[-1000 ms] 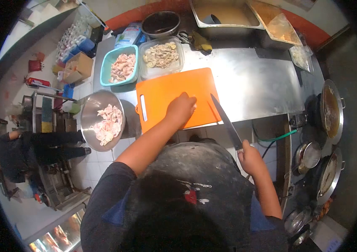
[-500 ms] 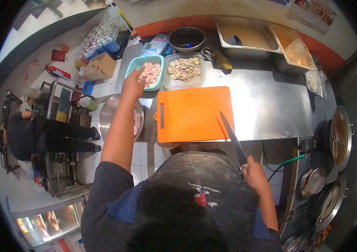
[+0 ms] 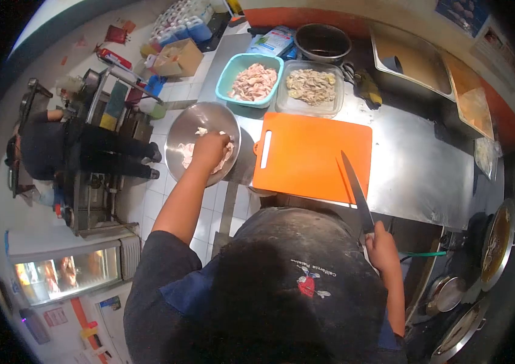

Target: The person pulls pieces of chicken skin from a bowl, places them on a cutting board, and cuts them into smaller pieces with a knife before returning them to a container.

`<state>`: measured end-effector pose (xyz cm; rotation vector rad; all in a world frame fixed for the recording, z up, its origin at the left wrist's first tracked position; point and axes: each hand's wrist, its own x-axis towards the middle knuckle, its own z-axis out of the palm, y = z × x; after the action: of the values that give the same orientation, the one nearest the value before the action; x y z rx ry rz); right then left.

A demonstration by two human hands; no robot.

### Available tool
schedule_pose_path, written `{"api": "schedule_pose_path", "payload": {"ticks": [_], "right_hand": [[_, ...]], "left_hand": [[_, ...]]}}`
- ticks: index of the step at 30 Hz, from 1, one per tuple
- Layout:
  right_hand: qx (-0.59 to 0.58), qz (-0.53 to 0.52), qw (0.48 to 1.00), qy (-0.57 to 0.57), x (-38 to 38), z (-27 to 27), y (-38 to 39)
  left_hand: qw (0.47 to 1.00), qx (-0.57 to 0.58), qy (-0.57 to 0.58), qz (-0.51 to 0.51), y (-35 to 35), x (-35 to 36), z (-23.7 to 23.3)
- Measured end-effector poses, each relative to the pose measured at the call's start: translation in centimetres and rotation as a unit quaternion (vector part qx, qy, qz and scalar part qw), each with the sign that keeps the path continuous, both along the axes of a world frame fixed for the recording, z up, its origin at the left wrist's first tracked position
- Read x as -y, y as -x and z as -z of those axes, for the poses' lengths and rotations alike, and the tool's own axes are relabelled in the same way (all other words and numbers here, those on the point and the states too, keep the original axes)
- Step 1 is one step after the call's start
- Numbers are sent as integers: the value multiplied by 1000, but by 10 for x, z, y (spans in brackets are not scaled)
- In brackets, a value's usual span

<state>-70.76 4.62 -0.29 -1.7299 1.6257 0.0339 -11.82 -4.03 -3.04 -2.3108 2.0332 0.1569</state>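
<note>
My left hand point(image 3: 210, 150) reaches down into a steel bowl point(image 3: 175, 124), among pale raw meat pieces point(image 3: 187, 153). Its fingers point downward and are mostly hidden behind the back of the hand. My right hand point(image 3: 382, 247) is closed round the handle of a long kitchen knife point(image 3: 357, 193). The blade points up and away, its tip over the right part of an orange cutting board point(image 3: 306, 151). Behind the board stand a turquoise tub point(image 3: 224, 85) of cut pink meat point(image 3: 255, 83) and a clear plastic container point(image 3: 340, 100) holding greyish-brown pieces point(image 3: 312, 87).
A steel table point(image 3: 421, 170) extends right of the board. At the back are a dark round pan point(image 3: 323, 42) and large steel trays point(image 3: 412, 54). Wide pans point(image 3: 500, 242) stand at the far right. On the left, another person point(image 3: 45, 145) stands near shelving.
My left hand has moved from the turquoise tub down into the steel bowl. The view has shifted, so the table appears farther right. My right hand still holds the knife.
</note>
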Motion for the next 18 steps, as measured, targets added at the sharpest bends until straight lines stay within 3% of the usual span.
{"api": "schedule_pose_path", "payload": {"ticks": [2, 5, 8, 10, 11, 13, 14, 17, 18], "right_hand": [[7, -9, 1000, 11, 7, -7, -5], [32, -10, 999, 36, 14, -11, -14], [13, -16, 997, 76, 25, -17, -31], [-21, -21, 995, 99, 36, -14, -37], [-24, -30, 989, 140, 41, -5, -39], [-76, -36, 980, 178, 55, 9, -50], [-75, -35, 980, 179, 62, 12, -55], [-86, -44, 975, 201, 80, 18, -67], [-121, -52, 970, 204, 83, 22, -71]], "left_hand": [[1000, 8, -22, -2, 1, 5, -10], [999, -41, 34, -3, -10, 8, -14], [983, -135, 115, -41, -25, 7, -23], [944, -260, 187, -74, -30, 1, -42], [945, -259, 187, -71, -31, -1, -51], [871, -416, 229, -125, -26, -6, -71], [872, -415, 230, -123, -20, -6, -80], [730, -634, 226, -118, 14, -4, -108], [729, -635, 227, -118, 36, -4, -123]]}}
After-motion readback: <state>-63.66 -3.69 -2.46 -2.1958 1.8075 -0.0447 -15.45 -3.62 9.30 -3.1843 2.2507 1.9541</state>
